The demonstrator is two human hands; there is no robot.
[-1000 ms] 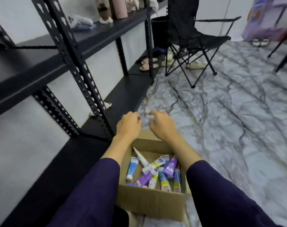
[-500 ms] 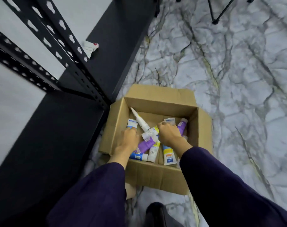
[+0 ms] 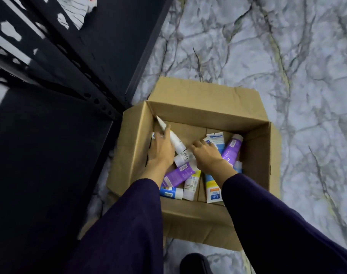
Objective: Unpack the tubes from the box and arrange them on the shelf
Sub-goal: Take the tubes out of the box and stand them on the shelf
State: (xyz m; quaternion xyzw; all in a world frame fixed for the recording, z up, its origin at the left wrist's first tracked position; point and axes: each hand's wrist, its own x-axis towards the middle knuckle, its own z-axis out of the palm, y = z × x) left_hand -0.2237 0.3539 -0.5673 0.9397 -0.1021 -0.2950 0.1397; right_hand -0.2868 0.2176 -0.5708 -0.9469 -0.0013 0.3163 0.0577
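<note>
An open cardboard box (image 3: pixel 208 113) stands on the floor against the black shelf (image 3: pixel 40 155). Several tubes lie jumbled inside: a long white tube (image 3: pixel 173 140) leaning into the far left corner, a purple tube (image 3: pixel 178 175), a second purple tube (image 3: pixel 231 149) and a blue-and-white tube (image 3: pixel 213 192). My left hand (image 3: pixel 161 151) is inside the box with a finger along the long white tube, gripping it. My right hand (image 3: pixel 206 157) reaches in beside it, fingers curled down at that tube's capped end. What those fingers hold is hidden.
The shelf's perforated black post (image 3: pixel 101 95) meets the box's left corner. A crumpled white item (image 3: pixel 77 10) lies on the far shelf board. Grey marble floor (image 3: pixel 287 76) spreads to the right. A dark shoe (image 3: pixel 196 264) shows at the bottom edge.
The view has tilted down from the room onto the box. Both hands have dropped from above the box's far flap into it, and the left hand has slid up to the long white tube.
</note>
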